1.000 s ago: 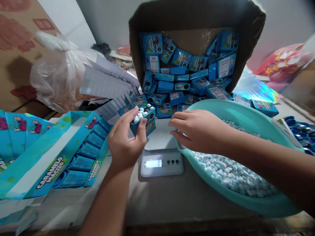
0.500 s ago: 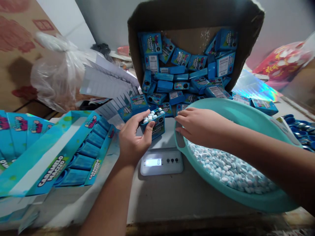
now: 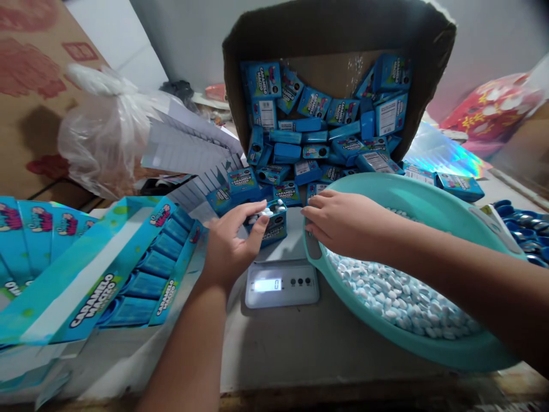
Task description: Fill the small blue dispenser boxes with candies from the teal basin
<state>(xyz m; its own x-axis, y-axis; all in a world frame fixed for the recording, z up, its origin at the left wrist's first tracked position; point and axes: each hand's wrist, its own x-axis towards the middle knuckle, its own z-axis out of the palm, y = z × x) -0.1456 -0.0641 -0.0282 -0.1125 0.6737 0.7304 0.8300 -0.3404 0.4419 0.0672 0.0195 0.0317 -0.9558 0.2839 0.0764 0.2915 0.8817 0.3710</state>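
While the left hand (image 3: pixel 229 249) grips it, thumb on the near face and fingers (image 3: pixel 252 209) hooked over the far top edge, the small box (image 3: pixel 277 229) is clamped, not loose. Open end is up and the long axis is roughly vertical, with a slight tilt. White candies (image 3: pixel 268 212) are heaped above its mouth. The box sits ahead and right of the left palm, over the platform of the scale (image 3: pixel 282 283). Can't tell if its base touches the platform. The display shows 0, so I'd judge no weight is on it.

Right hand (image 3: pixel 343 223): fingers curled down, mostly closed, fingertips (image 3: pixel 309 220) at the near-left rim of the basin (image 3: pixel 429 352), just beside the box on its right. Can't tell if they pinch any candy, since the undersides are hidden. So the box lies between both hands. The left one owns it and the right is a small gap off.

Outward:
- Loose candies (image 3: pixel 398 297) cover the basin floor. The basin takes the desk's right side.
- The scale is mid-desk, near the front edge.
- A display tray (image 3: pixel 128 269) with rows of closed boxes sits at the left edge, with flat printed sleeves (image 3: pixel 26 240) beyond it.
- A tipped cardboard carton (image 3: pixel 326 28) at the back edge spills more blue boxes (image 3: pixel 300 137) toward the scale.
- Plastic bag (image 3: pixel 103 131) is back left, blue caps (image 3: pixel 525 234) far right.
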